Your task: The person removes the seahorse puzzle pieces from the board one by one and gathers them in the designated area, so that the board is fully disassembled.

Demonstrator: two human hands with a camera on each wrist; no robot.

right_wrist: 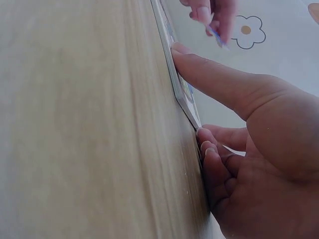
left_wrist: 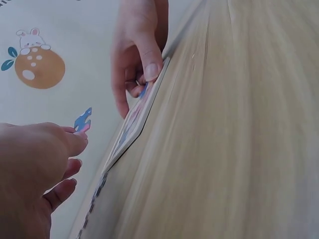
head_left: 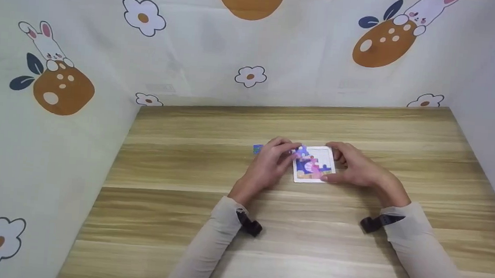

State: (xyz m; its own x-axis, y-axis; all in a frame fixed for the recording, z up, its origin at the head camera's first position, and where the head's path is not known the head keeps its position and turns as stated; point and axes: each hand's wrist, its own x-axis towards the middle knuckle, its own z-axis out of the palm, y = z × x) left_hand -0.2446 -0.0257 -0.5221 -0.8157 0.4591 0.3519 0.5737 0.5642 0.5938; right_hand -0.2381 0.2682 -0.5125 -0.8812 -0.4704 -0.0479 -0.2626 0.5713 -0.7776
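Note:
A square jigsaw puzzle tray [head_left: 307,180] with a white rim lies on the table, partly filled with pink, purple and blue pieces; its upper right part shows bare white. My left hand [head_left: 268,160] pinches a jigsaw piece [left_wrist: 82,120], blue with a pink edge, between thumb and fingertip. In the left wrist view this piece is held up, apart from the tray. On the tray's right side, my right hand [head_left: 358,166] grips the edge, its thumb [right_wrist: 209,72] on top near the lower right corner and its other fingers curled at the side.
A blue-green loose piece [head_left: 257,148] lies on the wooden table [head_left: 170,221], left of the left hand and partly covered by it. Black wrist cameras sit on both sleeves. A patterned cloth [head_left: 201,56] rises behind the table's far edge.

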